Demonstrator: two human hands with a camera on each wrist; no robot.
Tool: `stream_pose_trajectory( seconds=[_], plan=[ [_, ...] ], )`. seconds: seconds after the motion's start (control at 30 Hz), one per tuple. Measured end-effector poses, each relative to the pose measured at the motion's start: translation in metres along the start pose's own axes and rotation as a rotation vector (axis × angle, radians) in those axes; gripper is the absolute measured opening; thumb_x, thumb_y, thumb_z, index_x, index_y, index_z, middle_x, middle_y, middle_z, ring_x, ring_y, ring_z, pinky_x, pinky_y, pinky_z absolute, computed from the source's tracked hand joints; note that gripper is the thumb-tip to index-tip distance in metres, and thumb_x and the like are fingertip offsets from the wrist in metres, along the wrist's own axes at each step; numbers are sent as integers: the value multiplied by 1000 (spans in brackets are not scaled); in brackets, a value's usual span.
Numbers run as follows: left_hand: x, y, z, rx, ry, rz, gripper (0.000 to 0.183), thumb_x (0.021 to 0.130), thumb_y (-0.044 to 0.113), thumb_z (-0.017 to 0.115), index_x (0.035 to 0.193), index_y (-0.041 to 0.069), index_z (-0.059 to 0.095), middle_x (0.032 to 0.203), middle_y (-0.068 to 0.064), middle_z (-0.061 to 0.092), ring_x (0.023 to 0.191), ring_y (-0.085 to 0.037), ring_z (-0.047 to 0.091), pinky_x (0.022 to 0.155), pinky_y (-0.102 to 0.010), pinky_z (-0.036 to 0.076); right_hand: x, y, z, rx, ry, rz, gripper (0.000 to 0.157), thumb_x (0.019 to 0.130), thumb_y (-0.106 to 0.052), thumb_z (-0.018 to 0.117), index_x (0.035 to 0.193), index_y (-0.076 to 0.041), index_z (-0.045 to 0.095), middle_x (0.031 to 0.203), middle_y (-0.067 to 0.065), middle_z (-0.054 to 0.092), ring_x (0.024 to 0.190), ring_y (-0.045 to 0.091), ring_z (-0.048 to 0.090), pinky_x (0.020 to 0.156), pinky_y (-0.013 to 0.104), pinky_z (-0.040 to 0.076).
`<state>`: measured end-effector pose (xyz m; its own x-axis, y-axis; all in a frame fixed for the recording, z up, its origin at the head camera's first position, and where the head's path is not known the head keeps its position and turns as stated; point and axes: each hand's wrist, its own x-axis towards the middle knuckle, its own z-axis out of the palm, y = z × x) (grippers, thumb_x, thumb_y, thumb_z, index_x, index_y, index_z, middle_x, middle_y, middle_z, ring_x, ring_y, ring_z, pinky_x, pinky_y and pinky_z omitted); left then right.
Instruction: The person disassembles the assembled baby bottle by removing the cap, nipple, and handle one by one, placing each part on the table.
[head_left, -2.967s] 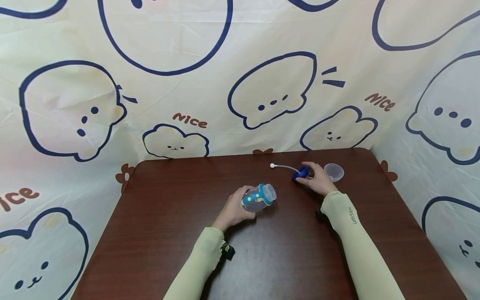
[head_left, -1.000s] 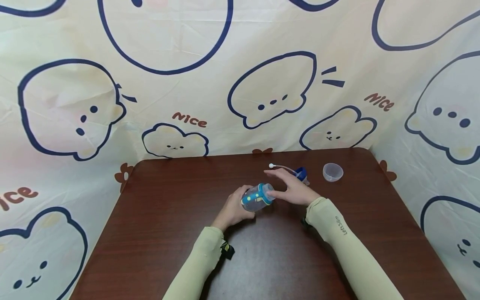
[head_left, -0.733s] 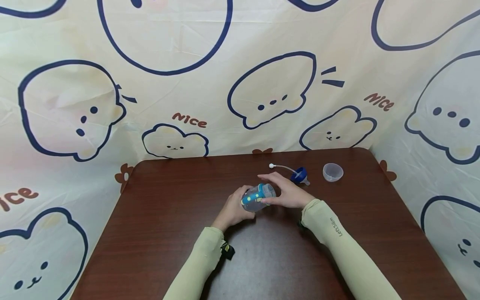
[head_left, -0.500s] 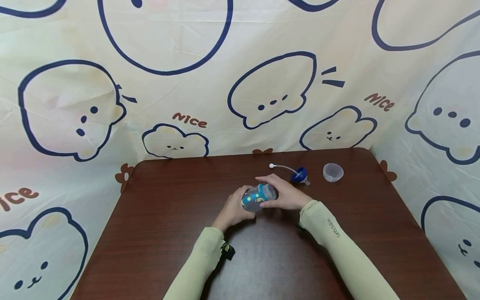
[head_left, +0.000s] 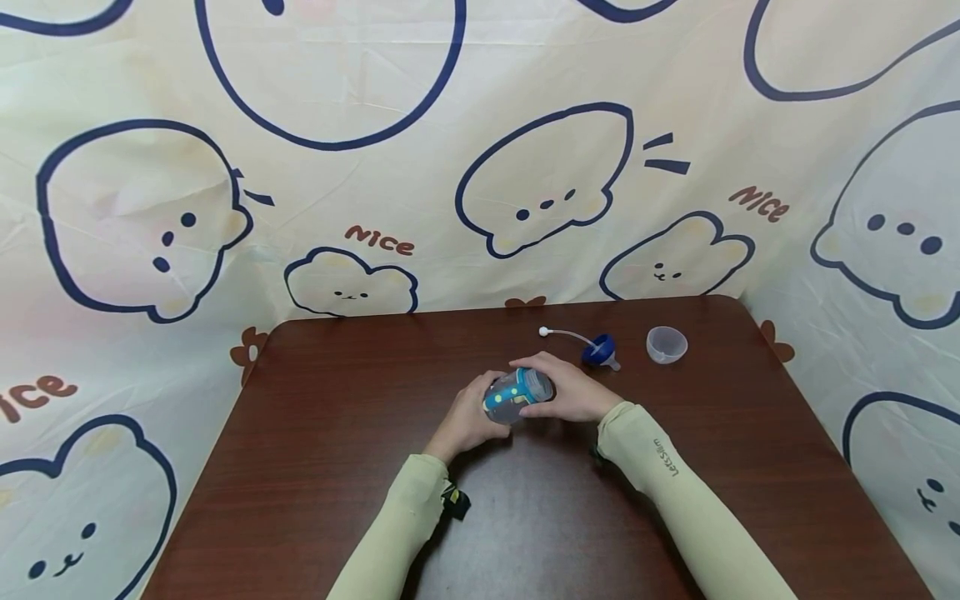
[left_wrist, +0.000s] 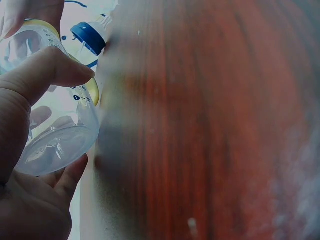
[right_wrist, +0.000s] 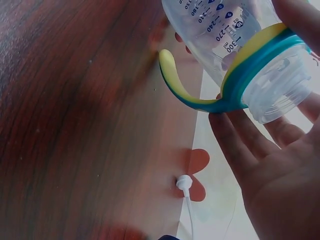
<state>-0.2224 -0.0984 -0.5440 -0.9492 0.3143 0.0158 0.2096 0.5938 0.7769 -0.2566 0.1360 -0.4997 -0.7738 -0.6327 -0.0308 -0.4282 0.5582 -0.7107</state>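
A clear baby bottle without its top is tilted above the table, its bare threaded neck facing right. My left hand grips the bottle's body, thumb on one side and fingers on the other in the left wrist view. At the neck end, my right hand holds the blue and yellow handle ring, with fingers beneath it and the thumb opposite. One curved handle arm sticks out from the ring. Behind the right hand lies a blue screw collar with teat and straw.
A clear dome cap stands at the back right of the dark wooden table. The straw ends in a white weight near the back edge. A cartoon-printed cloth hangs behind and at the sides.
My right hand has left the blue collar lying on the table, come over to the bottle's neck and closed in around the handle ring. The left hand and bottle stay almost still.
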Motion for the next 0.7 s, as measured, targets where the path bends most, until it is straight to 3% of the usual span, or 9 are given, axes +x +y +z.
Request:
stream_pose_trajectory(
  seconds=[0.7],
  plan=[
    [0,0,0,-7,-1,-15,89,65,15,94,143,20,52,128,-6,61,109,-26,58,93,-48,51,-5,0,-12,24,40,-12,76,82,-40,88,148,-25,54,142,3,55,122,23,57,104,52,51]
  ],
)
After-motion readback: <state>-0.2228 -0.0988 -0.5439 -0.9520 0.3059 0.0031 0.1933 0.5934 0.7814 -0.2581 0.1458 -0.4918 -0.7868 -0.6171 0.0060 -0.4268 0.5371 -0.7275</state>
